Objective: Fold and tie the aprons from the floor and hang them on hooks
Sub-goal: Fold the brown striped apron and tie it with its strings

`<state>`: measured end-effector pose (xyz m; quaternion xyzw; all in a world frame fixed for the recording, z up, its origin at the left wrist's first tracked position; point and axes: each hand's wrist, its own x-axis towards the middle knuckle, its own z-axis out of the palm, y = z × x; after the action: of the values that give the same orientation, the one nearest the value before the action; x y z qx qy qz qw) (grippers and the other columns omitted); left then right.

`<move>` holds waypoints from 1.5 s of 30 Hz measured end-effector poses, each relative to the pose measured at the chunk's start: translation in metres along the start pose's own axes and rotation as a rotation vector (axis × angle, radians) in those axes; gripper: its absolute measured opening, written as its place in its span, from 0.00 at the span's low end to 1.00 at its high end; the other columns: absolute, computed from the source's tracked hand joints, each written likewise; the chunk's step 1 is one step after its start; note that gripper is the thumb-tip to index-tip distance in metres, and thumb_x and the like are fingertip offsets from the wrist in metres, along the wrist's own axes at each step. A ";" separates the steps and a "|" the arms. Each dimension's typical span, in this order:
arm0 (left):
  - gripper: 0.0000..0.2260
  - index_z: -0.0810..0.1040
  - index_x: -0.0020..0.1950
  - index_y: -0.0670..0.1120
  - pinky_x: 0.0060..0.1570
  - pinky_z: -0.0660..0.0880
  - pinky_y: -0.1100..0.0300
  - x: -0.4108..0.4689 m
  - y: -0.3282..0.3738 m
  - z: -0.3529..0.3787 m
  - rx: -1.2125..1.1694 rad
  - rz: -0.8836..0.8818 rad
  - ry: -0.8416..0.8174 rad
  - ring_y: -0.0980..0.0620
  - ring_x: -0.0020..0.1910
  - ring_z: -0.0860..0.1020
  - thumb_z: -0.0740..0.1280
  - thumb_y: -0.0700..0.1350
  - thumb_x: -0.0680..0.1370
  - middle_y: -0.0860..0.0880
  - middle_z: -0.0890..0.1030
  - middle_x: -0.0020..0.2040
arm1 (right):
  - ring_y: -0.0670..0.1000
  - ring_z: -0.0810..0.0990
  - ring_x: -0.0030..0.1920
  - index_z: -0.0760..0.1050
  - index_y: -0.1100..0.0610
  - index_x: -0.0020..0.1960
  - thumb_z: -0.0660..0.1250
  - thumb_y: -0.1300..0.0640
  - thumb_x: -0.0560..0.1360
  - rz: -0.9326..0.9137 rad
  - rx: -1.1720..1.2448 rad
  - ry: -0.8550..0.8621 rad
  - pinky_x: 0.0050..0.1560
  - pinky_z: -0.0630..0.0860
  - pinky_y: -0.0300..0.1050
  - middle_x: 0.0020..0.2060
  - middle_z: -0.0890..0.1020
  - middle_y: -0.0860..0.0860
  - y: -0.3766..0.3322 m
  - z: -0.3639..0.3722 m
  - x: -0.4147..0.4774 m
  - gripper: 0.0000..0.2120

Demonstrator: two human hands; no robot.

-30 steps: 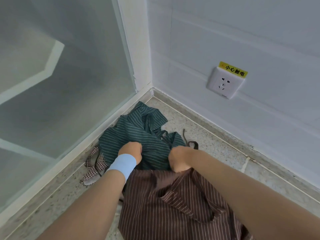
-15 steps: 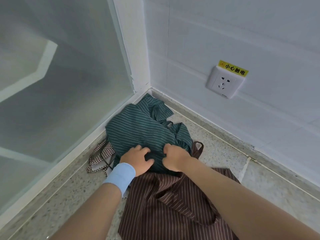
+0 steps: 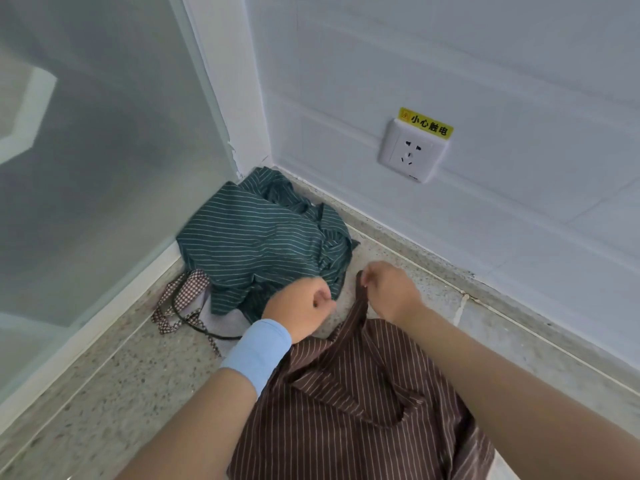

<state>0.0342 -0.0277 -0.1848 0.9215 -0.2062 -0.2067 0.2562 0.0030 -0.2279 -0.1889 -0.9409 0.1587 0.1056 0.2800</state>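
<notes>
Head view, right hand (image 3: 391, 293) pinching brown apron strap (image 3: 360, 306), left hand (image 3: 302, 307) curled

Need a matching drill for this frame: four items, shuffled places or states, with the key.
Items
1. green striped apron
2. brown striped apron
3. checked apron
4. wall socket

Places or states
A. on the wall, under the yellow label
B. strap pinched by the right hand
C. heaped in the corner of the floor
D. partly under another apron, by the base of the glass panel

Pairs: 1-C, 2-B, 3-D, 4-A
</notes>
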 end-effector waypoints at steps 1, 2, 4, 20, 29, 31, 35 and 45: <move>0.12 0.76 0.54 0.57 0.49 0.76 0.57 -0.005 0.005 0.005 0.039 -0.022 -0.167 0.58 0.48 0.77 0.65 0.61 0.75 0.59 0.78 0.51 | 0.51 0.80 0.42 0.75 0.50 0.44 0.60 0.64 0.76 0.023 -0.069 -0.032 0.44 0.81 0.48 0.47 0.80 0.50 0.013 0.001 -0.011 0.10; 0.17 0.76 0.57 0.58 0.50 0.76 0.56 -0.009 0.006 0.009 0.132 -0.030 -0.282 0.56 0.50 0.77 0.66 0.63 0.73 0.59 0.77 0.54 | 0.52 0.80 0.45 0.76 0.50 0.46 0.60 0.63 0.76 0.043 -0.143 -0.079 0.47 0.81 0.50 0.49 0.79 0.50 0.025 0.003 -0.021 0.10; 0.19 0.75 0.63 0.58 0.55 0.75 0.54 -0.015 -0.001 0.017 0.297 -0.051 -0.354 0.52 0.56 0.76 0.68 0.58 0.73 0.55 0.76 0.58 | 0.54 0.79 0.52 0.77 0.50 0.57 0.59 0.59 0.77 0.059 -0.240 -0.198 0.53 0.79 0.52 0.55 0.76 0.50 0.043 0.009 -0.037 0.13; 0.20 0.70 0.70 0.55 0.61 0.73 0.52 -0.038 0.000 0.012 0.245 -0.067 0.096 0.49 0.63 0.73 0.65 0.44 0.79 0.52 0.74 0.67 | 0.49 0.79 0.59 0.82 0.54 0.62 0.59 0.68 0.79 -0.011 0.229 0.074 0.62 0.72 0.39 0.61 0.80 0.48 0.020 0.033 -0.075 0.20; 0.23 0.76 0.68 0.57 0.58 0.76 0.56 -0.073 0.041 0.041 0.031 -0.019 -0.588 0.53 0.53 0.80 0.71 0.43 0.74 0.52 0.81 0.58 | 0.51 0.81 0.49 0.86 0.53 0.45 0.62 0.72 0.72 0.060 0.345 -0.652 0.45 0.81 0.45 0.52 0.85 0.56 0.041 -0.006 -0.124 0.19; 0.16 0.79 0.63 0.58 0.58 0.77 0.57 -0.087 0.038 0.035 0.188 -0.040 -0.895 0.54 0.49 0.82 0.68 0.45 0.76 0.54 0.81 0.59 | 0.53 0.79 0.57 0.85 0.54 0.54 0.60 0.69 0.74 0.075 0.183 -0.801 0.47 0.81 0.44 0.59 0.82 0.54 0.049 -0.007 -0.133 0.19; 0.19 0.74 0.71 0.52 0.58 0.78 0.55 -0.099 0.040 0.031 0.071 -0.300 -1.159 0.52 0.49 0.84 0.64 0.41 0.80 0.46 0.77 0.67 | 0.46 0.81 0.52 0.84 0.52 0.57 0.64 0.58 0.77 0.111 0.255 -0.623 0.65 0.73 0.47 0.59 0.82 0.52 0.062 -0.006 -0.139 0.13; 0.17 0.74 0.65 0.50 0.51 0.75 0.53 -0.034 0.032 0.030 0.605 -0.197 -0.241 0.45 0.54 0.78 0.61 0.39 0.77 0.47 0.73 0.61 | 0.57 0.78 0.60 0.56 0.47 0.80 0.59 0.56 0.82 0.062 -0.181 -0.196 0.54 0.78 0.49 0.76 0.59 0.53 0.093 0.007 -0.073 0.27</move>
<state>-0.0176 -0.0481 -0.1814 0.9402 -0.1967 -0.2675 -0.0761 -0.0986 -0.2807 -0.2195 -0.9421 0.1495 0.2194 0.2047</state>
